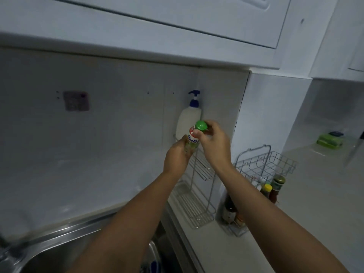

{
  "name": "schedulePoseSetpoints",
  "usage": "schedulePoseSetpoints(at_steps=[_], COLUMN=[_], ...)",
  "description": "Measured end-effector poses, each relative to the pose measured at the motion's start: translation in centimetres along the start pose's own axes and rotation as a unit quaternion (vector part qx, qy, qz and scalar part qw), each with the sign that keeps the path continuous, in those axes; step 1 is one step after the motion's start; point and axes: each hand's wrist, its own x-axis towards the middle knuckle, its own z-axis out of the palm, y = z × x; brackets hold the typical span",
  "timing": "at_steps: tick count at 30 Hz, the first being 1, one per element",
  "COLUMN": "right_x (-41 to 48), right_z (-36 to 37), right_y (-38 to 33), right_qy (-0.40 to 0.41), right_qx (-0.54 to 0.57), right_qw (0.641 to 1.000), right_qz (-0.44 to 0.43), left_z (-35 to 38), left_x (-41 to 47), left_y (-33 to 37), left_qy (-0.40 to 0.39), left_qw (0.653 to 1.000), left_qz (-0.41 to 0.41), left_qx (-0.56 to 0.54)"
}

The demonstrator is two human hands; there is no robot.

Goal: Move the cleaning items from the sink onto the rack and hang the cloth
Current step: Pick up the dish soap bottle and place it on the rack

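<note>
1. Dish soap bottle (192, 140): small clear bottle with a green cap (201, 125) and a red, white and blue label. It is held in the air, tilted with the cap to the upper right, just above the upper shelf of the wire rack (199, 194). The contents look pale green; the level cannot be told.
2. Left hand (177, 156): closed round the lower body of the bottle, fingers wrapped from behind.
3. Right hand (213, 143): pinches the bottle at the neck and cap, thumb on the label just under the cap.
4. Wire rack: two-shelf metal unit standing on the countertop (226, 245) against the back wall. Its upper shelf carries a white pump bottle (188, 123) with a blue pump head, upright at the wall end. The lower shelf shows nothing that can be made out.
5. Steel sink (59, 247): at the countertop's left end; the basin contents are not legible.
6. Wire basket (264, 164): second rack to the right, near the countertop corner, with sauce bottles (271, 191) standing beneath it.
7. Green soap box (330, 141): on the far right countertop, well apart.
</note>
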Motion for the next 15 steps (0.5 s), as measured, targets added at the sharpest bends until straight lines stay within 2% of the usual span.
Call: schedulePoseSetpoints(at_steps=[7, 11, 15], right_x=[2.2, 4.6, 6.7], right_z=[1.2, 1.7, 2.5], right_y=[1.8, 2.8, 4.0], right_qy=[0.004, -0.008, -0.048], right_qx=[-0.109, -0.119, -0.137], right_qw=[0.994, 0.992, 0.987], right_qz=[-0.022, 0.026, 0.066], left_z=[2.0, 2.7, 3.2], left_x=[1.8, 2.3, 3.2], left_y=[-0.9, -2.4, -3.1], left_qy=[-0.043, -0.060, -0.044], left_qw=[0.999, 0.998, 0.995], left_qz=[-0.022, -0.023, -0.054], left_qx=[-0.018, -0.009, -0.072])
